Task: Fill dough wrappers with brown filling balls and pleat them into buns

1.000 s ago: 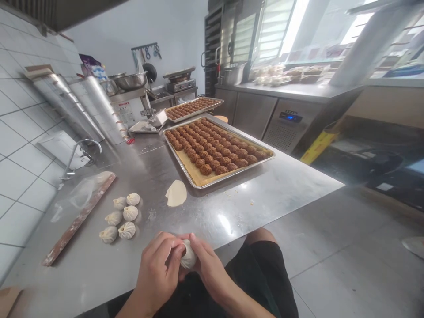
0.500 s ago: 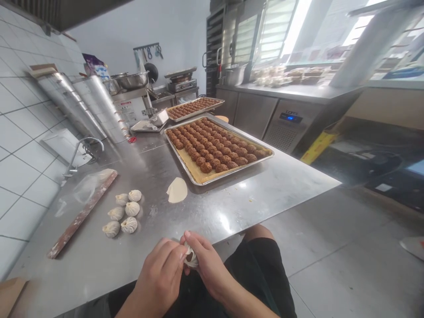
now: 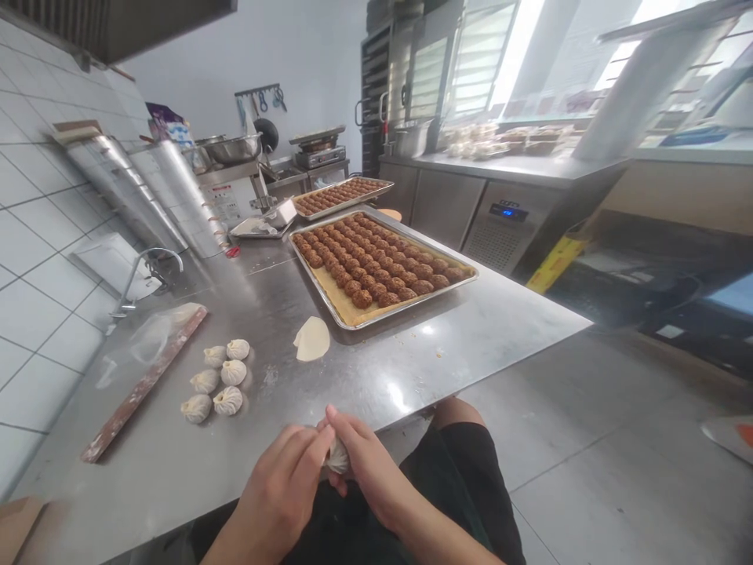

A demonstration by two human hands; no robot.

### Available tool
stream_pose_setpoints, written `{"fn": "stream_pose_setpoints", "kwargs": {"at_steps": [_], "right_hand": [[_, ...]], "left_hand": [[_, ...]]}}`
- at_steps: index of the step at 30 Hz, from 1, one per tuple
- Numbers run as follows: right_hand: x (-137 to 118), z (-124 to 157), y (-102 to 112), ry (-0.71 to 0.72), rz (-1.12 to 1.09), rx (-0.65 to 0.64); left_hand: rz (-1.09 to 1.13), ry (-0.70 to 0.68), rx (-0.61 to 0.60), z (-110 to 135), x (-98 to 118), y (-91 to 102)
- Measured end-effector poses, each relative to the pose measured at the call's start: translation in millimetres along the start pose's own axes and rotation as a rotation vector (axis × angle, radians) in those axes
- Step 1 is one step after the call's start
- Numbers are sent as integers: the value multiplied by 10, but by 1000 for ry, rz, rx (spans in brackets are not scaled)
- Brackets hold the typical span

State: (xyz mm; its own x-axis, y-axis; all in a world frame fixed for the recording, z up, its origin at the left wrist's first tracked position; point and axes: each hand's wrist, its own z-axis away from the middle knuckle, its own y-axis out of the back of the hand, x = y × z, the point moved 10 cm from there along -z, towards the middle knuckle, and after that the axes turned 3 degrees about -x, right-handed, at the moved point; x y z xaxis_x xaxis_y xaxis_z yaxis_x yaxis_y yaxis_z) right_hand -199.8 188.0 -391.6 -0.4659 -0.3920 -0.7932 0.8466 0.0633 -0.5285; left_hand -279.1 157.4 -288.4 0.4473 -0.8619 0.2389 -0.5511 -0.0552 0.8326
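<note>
Between my two hands, close to the table's front edge, is a pleated dumpling [image 3: 337,457], partly hidden by fingers. My left hand [image 3: 285,479] pinches its top edge from the left. My right hand [image 3: 368,467] wraps round it from the right, thumb at the top. Several finished-looking pleated dumplings [image 3: 228,401] stand in two rows on the steel table [image 3: 264,439] to the left. Flat round dough wrappers [image 3: 312,339], partly overlapping, lie ahead of my hands. Beyond them, a metal tray [image 3: 347,314] lined with paper carries rows of brown filling balls [image 3: 388,299].
A floured wooden strip [image 3: 147,384] with plastic film lies left of the dumplings. A second tray of balls [image 3: 344,196] stands farther back. A tap [image 3: 138,275] and foil-like rolls [image 3: 170,196] are along the tiled wall. The table's right edge drops to the floor.
The dumpling's opening, visible before with brown filling inside, is now covered by my fingers, and its pleated side shows. My fingers have closed nearer together at its top. The view shifted slightly.
</note>
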Motion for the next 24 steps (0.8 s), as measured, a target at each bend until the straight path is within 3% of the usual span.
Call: {"fn": "stream_pose_setpoints", "kwargs": {"at_steps": [3, 8, 13, 20, 24], "right_hand": [[27, 9, -32, -36, -53, -48], [22, -27, -35, -21, -68, -62], [-22, -34, -1, -30, 57, -31], [-33, -38, -59, -33, -5, -72], [-21, -59, -59, -48, 38, -79]], "left_hand": [[-49, -38, -18, 7, 26, 3], [-84, -4, 98, 45, 10, 102], [-61, -42, -59, 58, 8, -12], [-114, -48, 45, 129, -29, 95], [-93, -96, -63, 127, -7, 25]]}}
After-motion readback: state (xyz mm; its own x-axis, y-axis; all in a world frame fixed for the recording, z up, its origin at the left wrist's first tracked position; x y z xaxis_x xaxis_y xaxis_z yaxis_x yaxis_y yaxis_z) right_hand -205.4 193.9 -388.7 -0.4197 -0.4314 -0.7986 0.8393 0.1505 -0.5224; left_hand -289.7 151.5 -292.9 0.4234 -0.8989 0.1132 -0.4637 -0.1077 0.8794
